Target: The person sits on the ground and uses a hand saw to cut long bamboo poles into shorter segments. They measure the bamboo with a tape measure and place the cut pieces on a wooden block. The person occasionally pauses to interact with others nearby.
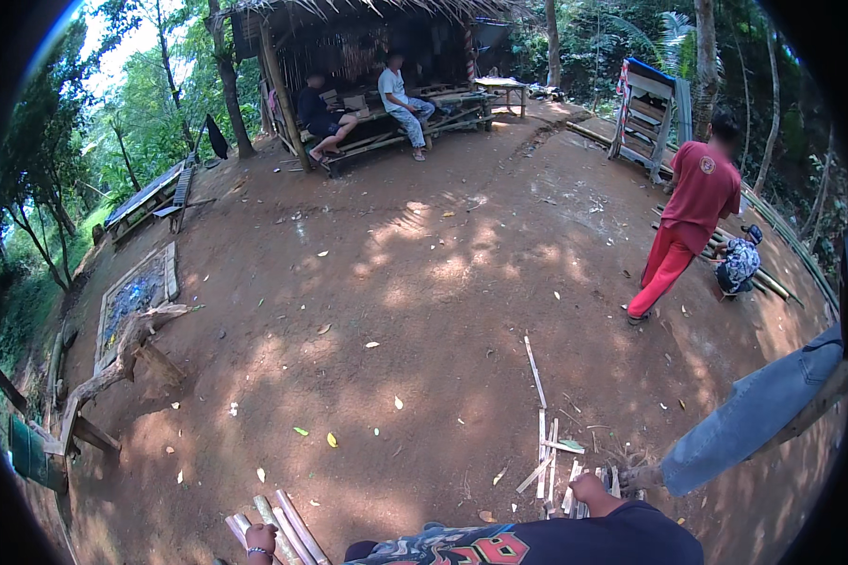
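My left hand (261, 538), with a bracelet at the wrist, is at the lower edge beside several split bamboo pieces (297, 527). Its fingers look curled, and what they hold, if anything, is hidden. My right hand (590, 488) is closed over a cluster of pale bamboo strips (569, 492) on the ground. Whether a strip is inside its fist does not show. More thin strips (542, 450) lie scattered just ahead of it, one long strip (534, 371) pointing away. My dark shirt (594, 541) covers the lower edge between the hands.
Close on the right is another person's jeans leg (749, 414) and foot. Beyond stand a person in red (697, 198) and a crouching person (740, 262) by bamboo poles. Two people sit on a bamboo bench (377, 146) under a thatched hut. A crooked log (113, 372) stands at left.
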Motion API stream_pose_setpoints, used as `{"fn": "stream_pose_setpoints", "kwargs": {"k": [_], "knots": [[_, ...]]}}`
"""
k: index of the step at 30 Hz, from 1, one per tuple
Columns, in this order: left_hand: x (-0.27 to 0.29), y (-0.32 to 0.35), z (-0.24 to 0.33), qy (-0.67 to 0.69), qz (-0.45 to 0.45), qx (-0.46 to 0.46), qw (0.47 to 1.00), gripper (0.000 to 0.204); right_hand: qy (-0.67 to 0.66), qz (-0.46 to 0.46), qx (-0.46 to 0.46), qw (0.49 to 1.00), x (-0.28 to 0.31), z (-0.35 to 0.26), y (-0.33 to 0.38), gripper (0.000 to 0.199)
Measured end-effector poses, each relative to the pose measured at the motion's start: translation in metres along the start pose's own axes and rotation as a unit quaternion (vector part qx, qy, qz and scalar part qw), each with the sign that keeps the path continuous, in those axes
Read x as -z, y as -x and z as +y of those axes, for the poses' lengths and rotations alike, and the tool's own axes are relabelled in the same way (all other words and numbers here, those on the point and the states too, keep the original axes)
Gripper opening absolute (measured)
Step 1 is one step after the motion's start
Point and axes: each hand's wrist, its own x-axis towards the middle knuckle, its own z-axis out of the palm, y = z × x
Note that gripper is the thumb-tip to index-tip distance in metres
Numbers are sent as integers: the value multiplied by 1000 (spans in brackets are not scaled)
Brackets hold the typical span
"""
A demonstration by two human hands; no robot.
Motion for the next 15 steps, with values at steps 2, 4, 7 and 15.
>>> {"fn": "stream_pose_setpoints", "kwargs": {"k": [2, 4, 7, 15], "knots": [[11, -16, -20, -52, -55, -67, 995, 23, -22, -16, -24, 999, -45, 7, -9, 28], [2, -31, -44, -354, -60, -176, 916, 31, -46, -85, -31, 995, -51, -2, -14, 27], [-44, -55, -10, -423, -92, -87, 897, 32, -289, -177, -82, 937, -54, -34, -39, 54], [-169, -211, 179, -421, -249, -150, 859, 32, -382, -193, -57, 902, 190, -162, -207, 46]]}}
